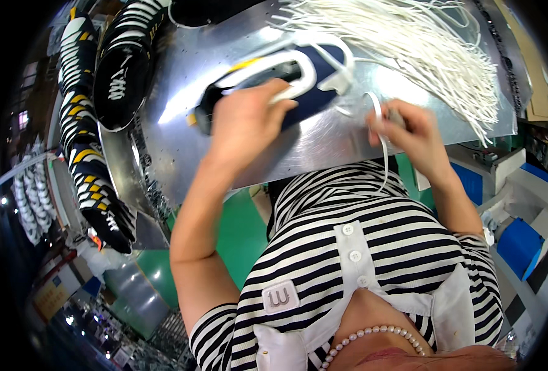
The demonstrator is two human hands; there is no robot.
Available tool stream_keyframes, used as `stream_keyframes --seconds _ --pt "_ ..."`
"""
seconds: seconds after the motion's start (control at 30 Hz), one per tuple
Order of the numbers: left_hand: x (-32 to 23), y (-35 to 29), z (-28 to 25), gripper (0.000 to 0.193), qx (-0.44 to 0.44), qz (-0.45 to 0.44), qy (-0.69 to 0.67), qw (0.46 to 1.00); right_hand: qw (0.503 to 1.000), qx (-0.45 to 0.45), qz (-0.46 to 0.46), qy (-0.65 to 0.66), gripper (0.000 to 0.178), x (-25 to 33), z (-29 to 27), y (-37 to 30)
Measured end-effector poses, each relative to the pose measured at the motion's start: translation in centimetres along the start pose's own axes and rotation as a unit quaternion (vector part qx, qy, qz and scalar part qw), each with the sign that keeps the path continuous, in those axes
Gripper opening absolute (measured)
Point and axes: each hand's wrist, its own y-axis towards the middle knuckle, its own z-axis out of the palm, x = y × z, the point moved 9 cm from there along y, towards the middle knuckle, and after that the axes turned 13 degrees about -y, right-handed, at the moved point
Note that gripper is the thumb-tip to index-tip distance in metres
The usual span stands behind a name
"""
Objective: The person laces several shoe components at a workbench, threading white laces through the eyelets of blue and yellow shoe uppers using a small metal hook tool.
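A navy shoe upper with white trim and yellow accents lies on the metal table, its toe to the right. My left hand grips its near side, thumb and fingers closed on the edge of the opening. To the right, my right hand is closed on a white shoelace, which loops above the fingers and hangs past the table's edge. Something small and greyish shows among these fingers, too blurred to name. Whether this lace runs to the upper cannot be made out.
A big heap of white laces spreads over the far right of the table. Along the left side stand rows of striped shoe uppers, with a black-lined shoe beside them. Blue bins are at the lower right.
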Motion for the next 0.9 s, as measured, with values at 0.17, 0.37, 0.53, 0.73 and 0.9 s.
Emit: stream_keyframes --seconds 0.17,0.37,0.53,0.73,0.9 --pt "0.9 0.1 2.9 0.026 0.100 -0.035 -0.011 0.994 0.987 -0.055 -0.127 -0.077 0.015 2.5 1.8 7.0" --pt "-0.4 0.5 1.6 0.027 0.026 -0.048 -0.027 0.998 0.968 -0.051 -0.211 0.122 0.021 3.3 2.8 11.7" --pt "0.3 2.0 3.0 0.026 0.045 -0.074 0.028 0.996 0.979 -0.089 -0.169 0.074 0.021 2.4 2.1 12.5" --pt "1.6 2.3 3.1 0.025 -0.015 -0.078 -0.020 0.997 0.994 -0.073 -0.075 0.005 0.014 0.1 1.6 8.8" --pt "1.9 2.3 3.2 0.026 -0.025 -0.077 -0.015 0.997 0.989 -0.008 -0.072 -0.130 0.013 -1.3 3.4 5.3"
